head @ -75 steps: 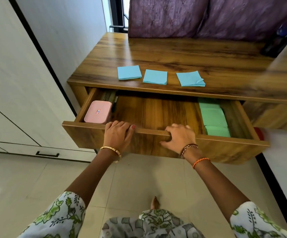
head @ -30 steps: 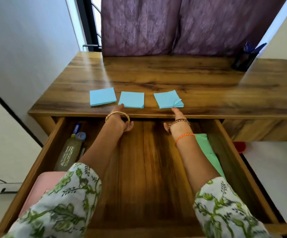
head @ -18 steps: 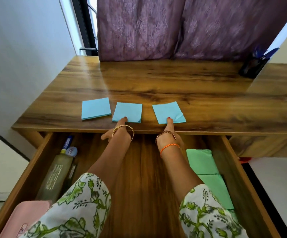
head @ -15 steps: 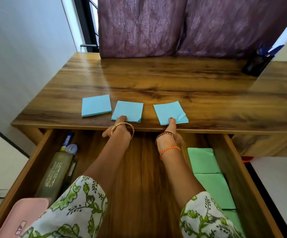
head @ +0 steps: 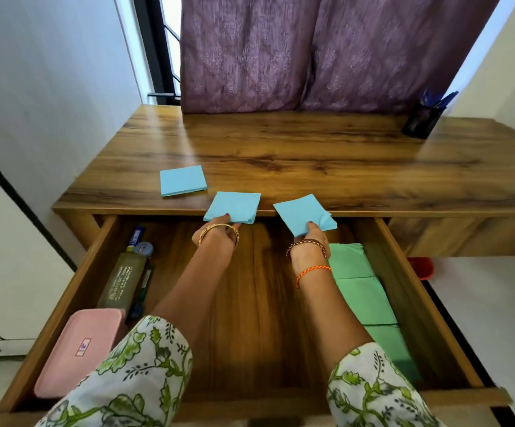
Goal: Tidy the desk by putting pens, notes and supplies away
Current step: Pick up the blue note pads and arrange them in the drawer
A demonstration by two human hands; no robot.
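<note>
Three blue note pads are near the desk's front edge. My left hand [head: 219, 238] pinches the middle blue pad [head: 234, 207], which hangs half over the edge above the open drawer [head: 77, 291]. My right hand [head: 310, 243] grips the right blue pad [head: 301, 212], also pulled past the edge. The left blue pad [head: 183, 180] lies flat on the desk [head: 311, 155], untouched. Both forearms reach over the drawer's bare wooden middle.
In the drawer, a pink case [head: 80, 349], a green bottle [head: 122, 280] and small items lie at the left; green note pads [head: 364, 291] line the right side. A dark pen holder [head: 422, 120] with blue pens stands at the desk's back right. A purple curtain hangs behind.
The drawer was pulled out wide. Both hands reached to the desk edge, took the middle and right blue pads and drew them toward me over the edge.
</note>
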